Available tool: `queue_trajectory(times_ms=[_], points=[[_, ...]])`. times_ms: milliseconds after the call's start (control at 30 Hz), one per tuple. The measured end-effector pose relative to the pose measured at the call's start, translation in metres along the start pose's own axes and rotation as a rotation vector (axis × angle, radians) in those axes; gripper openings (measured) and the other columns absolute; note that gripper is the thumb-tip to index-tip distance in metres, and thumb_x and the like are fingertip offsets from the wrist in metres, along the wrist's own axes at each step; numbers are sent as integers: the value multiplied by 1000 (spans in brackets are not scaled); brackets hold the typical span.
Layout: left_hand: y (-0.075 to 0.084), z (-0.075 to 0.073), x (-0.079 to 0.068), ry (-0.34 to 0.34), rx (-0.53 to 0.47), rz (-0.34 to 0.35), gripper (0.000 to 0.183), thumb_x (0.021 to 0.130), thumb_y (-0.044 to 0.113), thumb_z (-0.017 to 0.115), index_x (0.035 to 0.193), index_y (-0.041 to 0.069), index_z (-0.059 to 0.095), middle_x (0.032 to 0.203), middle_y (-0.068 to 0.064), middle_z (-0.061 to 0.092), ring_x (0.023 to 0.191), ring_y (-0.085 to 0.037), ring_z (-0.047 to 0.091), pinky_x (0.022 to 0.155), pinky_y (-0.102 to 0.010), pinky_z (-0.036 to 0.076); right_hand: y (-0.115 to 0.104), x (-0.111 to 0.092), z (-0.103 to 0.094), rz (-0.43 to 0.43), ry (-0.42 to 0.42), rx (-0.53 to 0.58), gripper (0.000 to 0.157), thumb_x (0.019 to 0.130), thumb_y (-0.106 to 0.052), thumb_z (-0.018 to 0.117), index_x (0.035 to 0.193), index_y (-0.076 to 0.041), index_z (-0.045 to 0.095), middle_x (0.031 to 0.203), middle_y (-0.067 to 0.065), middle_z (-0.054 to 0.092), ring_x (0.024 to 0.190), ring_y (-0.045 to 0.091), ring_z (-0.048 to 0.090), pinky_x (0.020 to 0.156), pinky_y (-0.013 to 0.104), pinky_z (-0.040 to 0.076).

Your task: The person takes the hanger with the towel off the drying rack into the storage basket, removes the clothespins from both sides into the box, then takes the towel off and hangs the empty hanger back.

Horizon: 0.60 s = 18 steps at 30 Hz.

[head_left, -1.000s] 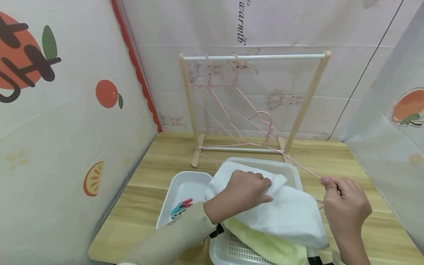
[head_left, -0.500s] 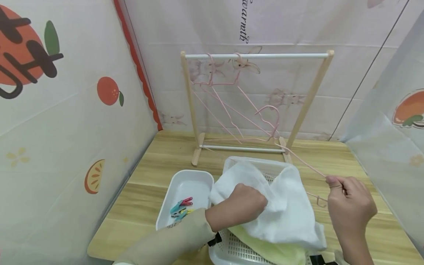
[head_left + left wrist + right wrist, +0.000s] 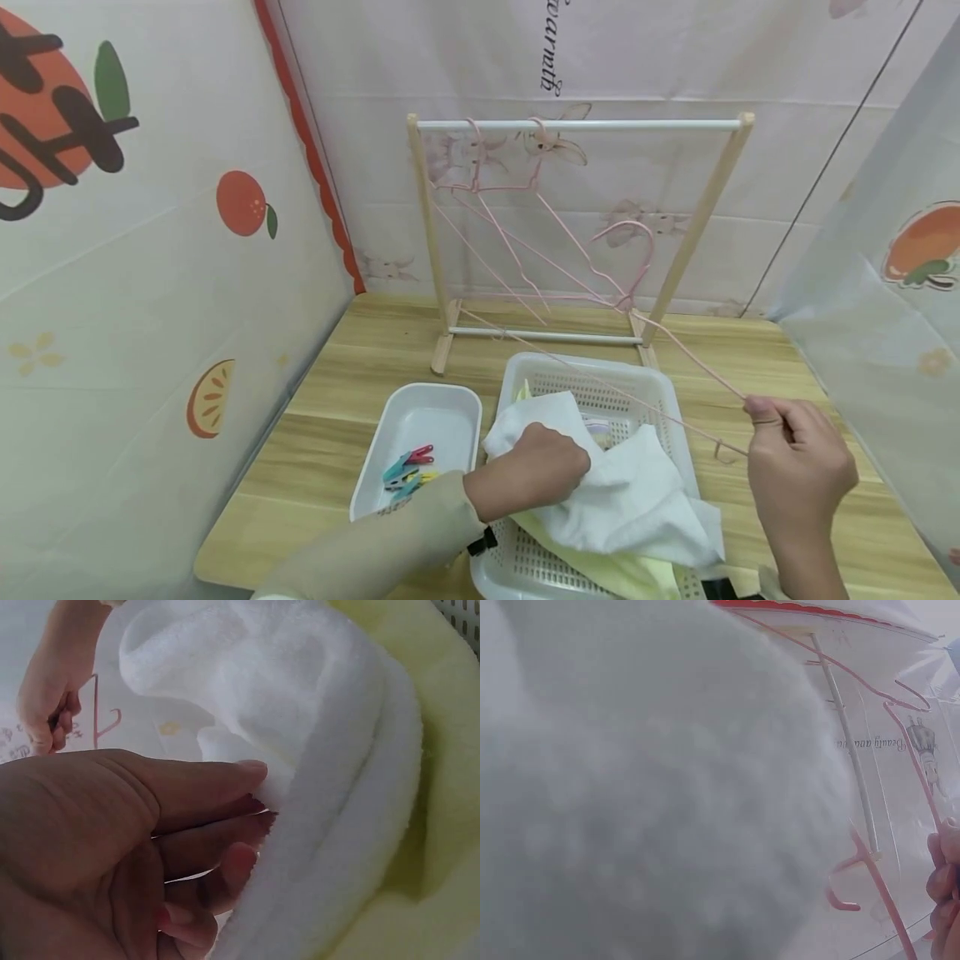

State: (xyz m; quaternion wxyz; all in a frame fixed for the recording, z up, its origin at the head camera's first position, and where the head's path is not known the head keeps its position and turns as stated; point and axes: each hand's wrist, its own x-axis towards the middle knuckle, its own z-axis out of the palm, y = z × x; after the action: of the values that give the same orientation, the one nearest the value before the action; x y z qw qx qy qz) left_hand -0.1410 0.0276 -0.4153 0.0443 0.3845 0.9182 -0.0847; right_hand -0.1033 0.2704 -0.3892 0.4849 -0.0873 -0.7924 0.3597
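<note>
In the head view, my left hand (image 3: 534, 468) pinches a white cloth (image 3: 626, 500) over the basket. Thumb and fingertips (image 3: 244, 772) meet at the fluffy fabric's edge in the left wrist view. A pale yellow cloth (image 3: 611, 571) lies under the white one. At the right, my right hand (image 3: 801, 458) grips one end of a pink clothes hanger (image 3: 626, 302), its hook up and its far end reaching toward the rack. White cloth fills much of the right wrist view, with the hanger (image 3: 911, 750) beside it.
The perforated white basket (image 3: 678, 392) stands before a drying rack (image 3: 577, 126), where two pink hangers (image 3: 477, 188) hang. Left of the basket, a white tray (image 3: 372, 467) holds several clothespins (image 3: 408, 482). Printed fabric walls (image 3: 150, 333) enclose the wooden table (image 3: 300, 467).
My left hand has moved slightly left and down with the white cloth, which has come away from the hanger's lower bar. The hanger has tilted, its hook shifting right and up.
</note>
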Motion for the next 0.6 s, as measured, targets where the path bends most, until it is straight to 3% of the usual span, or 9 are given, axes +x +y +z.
queue_trajectory(times_ms=[133, 233, 300, 467, 600], points=[[-6, -6, -16, -5, -115, -48, 38, 97, 38, 65, 65, 24, 52, 59, 11, 47, 53, -8, 40, 50, -29, 36, -3, 2, -5, 44, -34, 31, 18, 93, -8, 72, 83, 7, 74, 81, -49, 49, 68, -19, 43, 65, 6, 33], [-16, -11, -39, 23, -218, -103, 29, 96, 44, 66, 73, 28, 59, 69, 15, 57, 60, -4, 48, 53, -30, 38, -7, 6, -10, 95, -39, 60, 19, 95, -10, 69, 80, -1, 75, 79, -47, 52, 67, -16, 47, 64, 5, 36], [-23, -10, -58, 68, -295, -158, 18, 96, 44, 66, 87, 30, 69, 82, 16, 65, 71, -4, 57, 56, -32, 42, -8, 11, -15, 115, -18, 74, 18, 96, -12, 69, 80, -6, 74, 76, -45, 54, 62, -13, 47, 60, 5, 36], [-24, 17, -102, 312, -462, -335, 26, 97, 39, 65, 120, 29, 73, 115, 13, 71, 102, -12, 64, 69, -32, 52, -8, 28, -26, 147, 48, 38, 22, 99, -19, 65, 78, -24, 69, 69, -37, 48, 56, -6, 37, 56, 9, 28], [-13, 42, -116, 492, -587, -457, 31, 98, 35, 65, 127, 26, 69, 128, 11, 66, 110, -12, 60, 77, -32, 54, -10, 41, -30, 207, 42, 21, 30, 103, -27, 58, 81, -46, 54, 65, -20, 41, 56, 1, 30, 54, 15, 24]])
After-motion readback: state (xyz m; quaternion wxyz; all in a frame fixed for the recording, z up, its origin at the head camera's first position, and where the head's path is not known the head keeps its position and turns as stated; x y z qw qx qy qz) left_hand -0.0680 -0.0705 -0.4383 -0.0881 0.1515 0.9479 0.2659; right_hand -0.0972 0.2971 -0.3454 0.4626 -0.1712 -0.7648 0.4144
